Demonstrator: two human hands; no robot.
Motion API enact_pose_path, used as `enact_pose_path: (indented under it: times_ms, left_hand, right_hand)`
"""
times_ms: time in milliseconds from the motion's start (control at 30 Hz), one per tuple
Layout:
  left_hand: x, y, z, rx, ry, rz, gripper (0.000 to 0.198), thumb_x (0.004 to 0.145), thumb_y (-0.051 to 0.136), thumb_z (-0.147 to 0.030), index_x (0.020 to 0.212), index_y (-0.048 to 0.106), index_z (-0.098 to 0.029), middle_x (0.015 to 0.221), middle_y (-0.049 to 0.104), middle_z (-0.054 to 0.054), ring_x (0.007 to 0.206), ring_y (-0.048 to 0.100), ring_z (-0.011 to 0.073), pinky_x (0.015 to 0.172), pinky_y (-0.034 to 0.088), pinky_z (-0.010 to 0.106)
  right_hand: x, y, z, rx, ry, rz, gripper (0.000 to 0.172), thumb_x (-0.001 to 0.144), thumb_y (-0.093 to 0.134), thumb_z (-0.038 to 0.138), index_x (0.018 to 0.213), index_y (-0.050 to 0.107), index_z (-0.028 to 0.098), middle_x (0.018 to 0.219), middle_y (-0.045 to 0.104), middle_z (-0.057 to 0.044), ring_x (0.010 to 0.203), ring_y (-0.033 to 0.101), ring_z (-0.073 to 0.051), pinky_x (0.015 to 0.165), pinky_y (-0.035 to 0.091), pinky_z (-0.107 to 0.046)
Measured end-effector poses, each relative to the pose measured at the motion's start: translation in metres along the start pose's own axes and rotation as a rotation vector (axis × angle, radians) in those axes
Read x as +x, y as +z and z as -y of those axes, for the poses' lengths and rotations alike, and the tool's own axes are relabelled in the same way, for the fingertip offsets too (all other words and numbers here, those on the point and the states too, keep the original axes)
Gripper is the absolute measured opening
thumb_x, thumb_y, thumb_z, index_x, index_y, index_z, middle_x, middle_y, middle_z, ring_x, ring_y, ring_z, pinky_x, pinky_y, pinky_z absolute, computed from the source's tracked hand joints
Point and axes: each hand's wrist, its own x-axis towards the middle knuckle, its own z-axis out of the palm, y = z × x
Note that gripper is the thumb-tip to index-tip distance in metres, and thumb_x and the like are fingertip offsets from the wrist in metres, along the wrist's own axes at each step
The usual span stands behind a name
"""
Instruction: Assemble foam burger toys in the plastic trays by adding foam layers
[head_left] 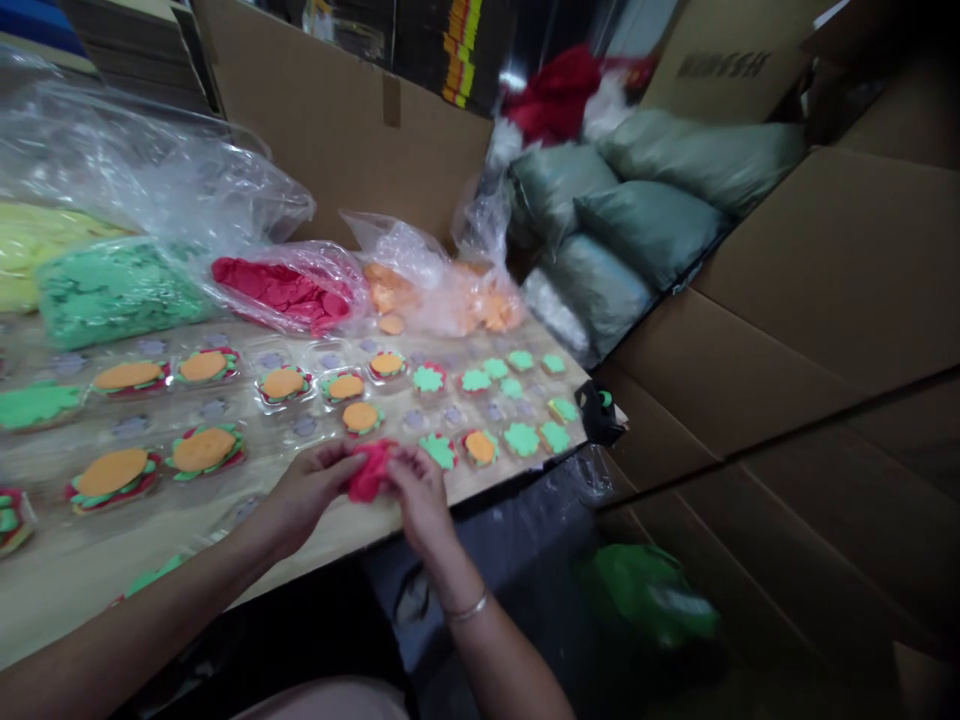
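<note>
Both hands meet over the table's front part, their fingers closed on a bundle of red foam pieces (369, 472). My left hand (319, 490) pinches its left side, and my right hand (421, 492) grips the right side. Whether it is one piece or a small stack I cannot make out. Just beyond lies a toy burger stack (361, 417) with an orange round on top. To the right of my right hand sit a green scalloped foam piece (439, 451) over red and another orange-topped stack (480, 447).
Clear trays with burger stacks (202, 450) cover the table (330, 545). Behind them stand plastic bags of green pieces (120, 290), red pieces (289, 292) and orange pieces (450, 295). Grey-green sacks (652, 230) and cardboard boxes (832, 270) stand at the right. A green bag (649, 590) lies below.
</note>
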Motion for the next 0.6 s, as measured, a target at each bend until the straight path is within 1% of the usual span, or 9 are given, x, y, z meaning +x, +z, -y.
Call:
enact_pose_path:
  times_ms: [67,133,233,333,400,467,533,567,600]
  left_hand:
    - [0.001,0.000,0.001,-0.021,-0.008,0.028,0.036,0.066,0.080,-0.046,0.079,0.067,-0.015,0.075,0.069,0.003,0.069,0.060,0.0153,0.069,0.046,0.026]
    - [0.001,0.001,0.000,0.020,0.007,0.058,0.036,0.068,0.079,-0.045,0.082,0.068,-0.014,0.080,0.070,0.005,0.073,0.062,0.0160,0.072,0.047,0.026]
    - [0.000,0.004,-0.003,0.065,0.023,0.025,0.038,0.061,0.082,-0.043,0.080,0.067,-0.014,0.076,0.069,0.004,0.069,0.060,0.0157,0.068,0.046,0.025]
    - [-0.001,0.007,-0.005,0.020,0.002,-0.019,0.038,0.058,0.081,-0.043,0.077,0.064,-0.014,0.072,0.067,0.002,0.065,0.057,0.0142,0.064,0.046,0.025]
    - [-0.001,0.009,-0.005,0.017,0.009,-0.026,0.038,0.059,0.080,-0.042,0.079,0.063,-0.015,0.073,0.067,0.001,0.066,0.058,0.0139,0.065,0.046,0.024]
    - [-0.002,0.010,-0.005,0.052,0.036,-0.041,0.036,0.058,0.080,-0.041,0.076,0.063,-0.015,0.070,0.066,0.001,0.062,0.056,0.0132,0.060,0.044,0.023]
    - [0.000,0.010,-0.005,0.066,0.057,-0.071,0.035,0.055,0.080,-0.039,0.073,0.062,-0.015,0.064,0.063,0.000,0.057,0.053,0.0127,0.053,0.042,0.023]
    - [0.001,0.010,-0.006,0.056,0.062,-0.087,0.034,0.055,0.080,-0.039,0.072,0.061,-0.015,0.062,0.062,0.000,0.055,0.052,0.0127,0.052,0.041,0.023]
    - [0.002,0.009,-0.006,0.035,0.059,-0.101,0.035,0.055,0.080,-0.038,0.073,0.062,-0.016,0.063,0.063,0.000,0.055,0.052,0.0127,0.052,0.042,0.023]
  right_hand:
    - [0.003,-0.001,-0.002,0.080,0.056,-0.002,0.035,0.061,0.076,0.040,0.079,0.056,0.018,0.072,0.057,0.002,0.059,0.050,-0.009,0.053,0.045,-0.020]
    - [0.006,-0.003,-0.002,0.030,0.041,0.028,0.036,0.062,0.077,0.043,0.079,0.058,0.018,0.070,0.057,0.002,0.057,0.048,-0.009,0.051,0.043,-0.020]
    - [0.007,-0.006,0.000,-0.108,-0.031,0.062,0.032,0.065,0.076,0.043,0.073,0.060,0.017,0.063,0.053,0.003,0.057,0.045,-0.008,0.051,0.041,-0.019]
    - [0.005,-0.007,-0.001,-0.058,-0.011,0.045,0.034,0.068,0.073,0.047,0.074,0.057,0.018,0.064,0.052,0.003,0.057,0.045,-0.009,0.054,0.043,-0.021]
    - [0.002,-0.006,-0.002,-0.073,-0.033,0.037,0.035,0.071,0.069,0.050,0.078,0.057,0.018,0.069,0.056,0.002,0.062,0.050,-0.011,0.059,0.046,-0.023]
    - [-0.004,-0.004,-0.001,-0.255,-0.138,0.041,0.036,0.069,0.073,0.045,0.089,0.060,0.018,0.081,0.063,-0.001,0.074,0.056,-0.014,0.071,0.049,-0.026]
    - [-0.011,-0.003,0.002,-0.473,-0.250,0.040,0.048,0.063,0.077,0.034,0.105,0.061,0.018,0.098,0.066,-0.004,0.088,0.059,-0.017,0.082,0.049,-0.029]
    - [-0.013,-0.002,0.004,-0.532,-0.278,0.041,0.053,0.062,0.077,0.030,0.110,0.061,0.018,0.103,0.066,-0.005,0.091,0.059,-0.017,0.083,0.049,-0.029]
    - [-0.014,-0.003,0.006,-0.546,-0.278,0.055,0.051,0.064,0.074,0.029,0.112,0.062,0.018,0.102,0.066,-0.005,0.089,0.058,-0.017,0.082,0.049,-0.028]
